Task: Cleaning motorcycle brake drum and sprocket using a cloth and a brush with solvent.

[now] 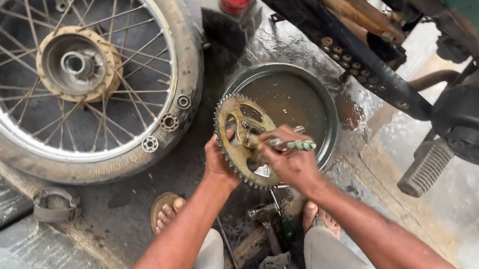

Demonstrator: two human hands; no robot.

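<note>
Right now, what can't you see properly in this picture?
- Head view: the sprocket's lower right part is covered by the right hand.
- The brush tip is hidden behind that hand's fingers.
- The left hand's fingers disappear behind the sprocket.
- What's in the pan is murky; can't tell.
- The wheel is cut off by the top edge.
- The tools between the feet are too small to name.

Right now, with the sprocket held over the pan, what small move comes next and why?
Probably keep the left hand steadying the sprocket and draw the brush in the right hand across its grimy teeth, since the sprocket sits over the round pan.
</note>
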